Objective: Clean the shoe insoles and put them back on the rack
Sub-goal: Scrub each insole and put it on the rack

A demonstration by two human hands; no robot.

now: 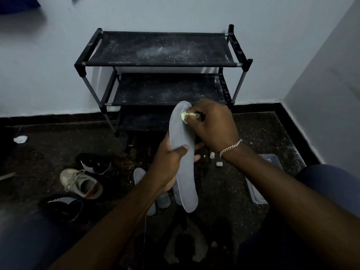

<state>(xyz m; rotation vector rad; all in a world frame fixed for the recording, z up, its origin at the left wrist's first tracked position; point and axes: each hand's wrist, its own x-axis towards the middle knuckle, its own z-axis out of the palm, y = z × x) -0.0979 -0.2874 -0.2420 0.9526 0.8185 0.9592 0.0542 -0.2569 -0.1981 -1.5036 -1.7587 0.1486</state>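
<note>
A long grey insole (180,133) stands almost upright in front of me, and my left hand (171,164) is shut around its middle. My right hand (212,125) is shut on a small pale green sponge (188,115), pressed against the insole's upper end. Behind them stands the black shoe rack (161,49) with three dusty fabric shelves, all bare. Another grey insole (139,176) lies on the dark floor, partly hidden by my left forearm.
A beige sneaker (81,184) and two black striped shoes (93,162) lie on the floor at the left. A clear plastic tub (259,193) sits to the right, under my right arm. Small white scraps (219,164) and crumpled paper (20,139) lie about. Walls close the back and right.
</note>
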